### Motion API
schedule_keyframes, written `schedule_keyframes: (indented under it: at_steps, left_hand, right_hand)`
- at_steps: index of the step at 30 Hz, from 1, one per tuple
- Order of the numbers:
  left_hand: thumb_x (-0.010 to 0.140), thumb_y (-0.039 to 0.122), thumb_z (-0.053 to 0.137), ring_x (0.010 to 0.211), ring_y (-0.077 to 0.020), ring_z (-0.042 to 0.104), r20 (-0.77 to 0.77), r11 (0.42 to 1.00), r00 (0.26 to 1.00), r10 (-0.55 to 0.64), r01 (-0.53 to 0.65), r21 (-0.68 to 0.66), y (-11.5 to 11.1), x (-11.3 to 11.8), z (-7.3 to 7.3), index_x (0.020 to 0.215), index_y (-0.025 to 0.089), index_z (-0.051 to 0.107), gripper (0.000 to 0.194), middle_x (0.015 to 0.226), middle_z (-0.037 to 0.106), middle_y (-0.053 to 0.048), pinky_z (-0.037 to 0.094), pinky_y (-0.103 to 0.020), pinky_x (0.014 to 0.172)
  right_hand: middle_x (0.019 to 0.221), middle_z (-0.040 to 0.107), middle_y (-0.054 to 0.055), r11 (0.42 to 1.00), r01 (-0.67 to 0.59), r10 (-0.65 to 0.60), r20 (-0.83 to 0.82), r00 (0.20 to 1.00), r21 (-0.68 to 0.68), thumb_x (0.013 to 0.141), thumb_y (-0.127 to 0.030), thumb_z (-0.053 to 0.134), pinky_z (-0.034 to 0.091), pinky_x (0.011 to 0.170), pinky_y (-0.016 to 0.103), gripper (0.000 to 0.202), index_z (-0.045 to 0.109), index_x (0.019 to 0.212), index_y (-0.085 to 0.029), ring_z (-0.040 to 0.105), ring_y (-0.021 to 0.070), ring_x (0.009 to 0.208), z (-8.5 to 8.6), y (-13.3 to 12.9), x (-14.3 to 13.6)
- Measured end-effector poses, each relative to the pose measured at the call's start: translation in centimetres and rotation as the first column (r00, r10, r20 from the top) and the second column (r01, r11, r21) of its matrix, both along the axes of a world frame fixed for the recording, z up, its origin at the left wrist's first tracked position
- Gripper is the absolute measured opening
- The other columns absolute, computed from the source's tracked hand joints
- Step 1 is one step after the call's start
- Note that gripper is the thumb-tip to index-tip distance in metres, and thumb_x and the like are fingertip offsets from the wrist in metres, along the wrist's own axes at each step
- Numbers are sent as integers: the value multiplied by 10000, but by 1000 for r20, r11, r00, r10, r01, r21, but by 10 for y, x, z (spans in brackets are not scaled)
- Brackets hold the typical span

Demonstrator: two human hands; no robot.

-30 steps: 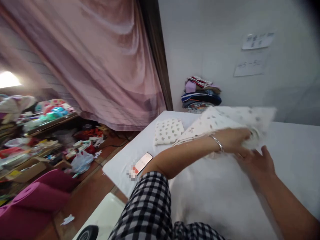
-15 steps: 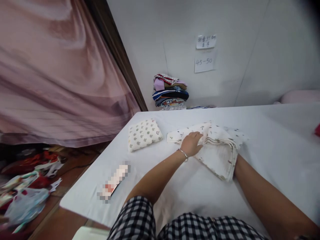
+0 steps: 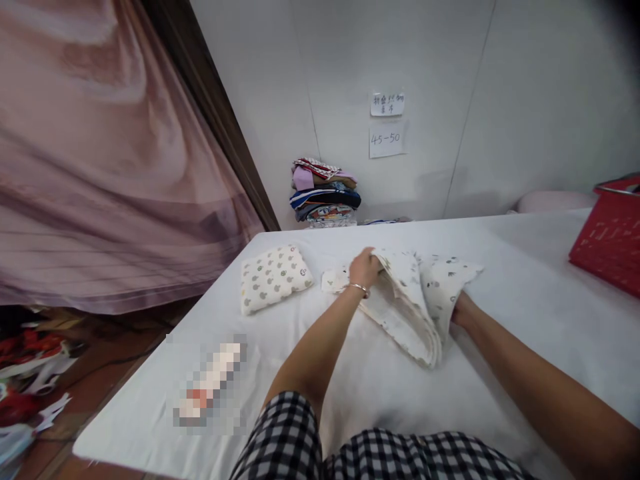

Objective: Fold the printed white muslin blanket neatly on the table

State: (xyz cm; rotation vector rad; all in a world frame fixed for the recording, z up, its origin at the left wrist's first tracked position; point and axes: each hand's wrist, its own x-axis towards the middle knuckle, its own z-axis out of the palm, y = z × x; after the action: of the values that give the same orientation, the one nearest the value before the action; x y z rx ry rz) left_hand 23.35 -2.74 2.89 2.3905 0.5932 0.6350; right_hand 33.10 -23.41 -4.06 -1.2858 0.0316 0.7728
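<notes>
A white cloth [image 3: 405,283] with a small dark print lies partly folded on the white-covered table [image 3: 525,280], its near corner in several layers. My left hand [image 3: 365,268], with a bracelet at the wrist, is closed on the cloth's upper left edge. My right hand [image 3: 460,310] reaches in at the cloth's right side, beneath a raised flap; its fingers are hidden behind the fabric. A neatly folded cream cloth [image 3: 275,279] with a grey print rests to the left, apart from both hands.
A blurred-out flat object [image 3: 213,383] lies near the table's left edge. Against the wall is a stack of folded fabrics [image 3: 326,195]. A red basket [image 3: 613,233] stands at the right. Pink curtain [image 3: 115,153] hangs at the left, with bags and clutter on the floor.
My left hand has gone from lying open on the cloth to gripping its edge. The cloth's right part has been lifted and shifted. The view has turned right, bringing the red basket in.
</notes>
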Motion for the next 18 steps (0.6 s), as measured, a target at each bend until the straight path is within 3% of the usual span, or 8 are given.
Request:
schedule_keyframes:
  at_steps: [1,3,6,8,10,13,15,18]
  left_hand:
    - [832,165,403,893,-182,618,158,996,985,61,-49,-79,9,-6,16,1059,224,611,313,967,686,-33,463,-285,792]
    - [821,155,393,902,-168,603,439,981,886,149,-77,-179,28,-22,48,988,205,620,285,959,678,-28,455,-276,816]
    - [829,197,391,885,-151,591,643,963,725,247,-113,-244,52,-50,85,908,187,610,232,916,668,-25,454,-260,807]
    - [818,214,411,867,-146,588,656,954,698,287,-149,-260,60,-65,93,870,184,604,202,882,663,-19,456,-251,792]
    - [805,222,429,858,-149,590,639,952,712,292,-152,-266,59,-75,90,854,183,606,187,866,664,-16,460,-253,785]
    - [806,246,450,870,-156,599,621,964,750,229,-86,-252,48,-87,85,860,184,619,188,885,670,-17,473,-262,784]
    - [809,253,470,862,-155,603,622,970,758,196,-57,-236,44,-97,94,865,189,626,177,878,670,-12,483,-265,780]
    - [818,242,511,833,-150,597,662,965,714,226,-73,-251,58,-111,125,863,203,634,136,848,660,1,495,-276,780]
  right_hand:
    - [893,687,70,1000,-3,3,-41,999,-6,853,-245,507,517,775,330,156,641,860,-166,631,198,822,2,-8,1]
    - [842,698,69,1000,-1,-1,-107,994,-15,804,-184,514,521,759,321,123,636,816,-178,642,204,790,7,-26,2]
    - [831,698,63,999,43,-39,-146,989,24,804,-196,498,525,695,299,132,629,815,-189,647,194,739,8,-49,2]
    - [885,696,77,994,40,-31,-95,995,99,848,-317,474,526,647,298,198,633,855,-200,649,203,740,5,-58,-2]
    - [956,689,97,994,-3,4,-6,1000,111,849,-415,488,535,631,311,268,636,917,-202,652,226,783,1,-61,-7]
    - [930,693,78,999,33,-32,98,995,-9,738,-305,656,551,651,287,224,642,928,-187,650,219,802,7,-61,-15]
    - [839,695,63,993,117,-112,165,980,-23,675,-209,692,553,642,266,212,647,878,-169,647,198,744,26,-63,-14]
    - [777,685,80,959,283,-268,279,922,-15,693,-176,654,517,524,258,184,651,875,-148,611,163,580,79,-75,-2]
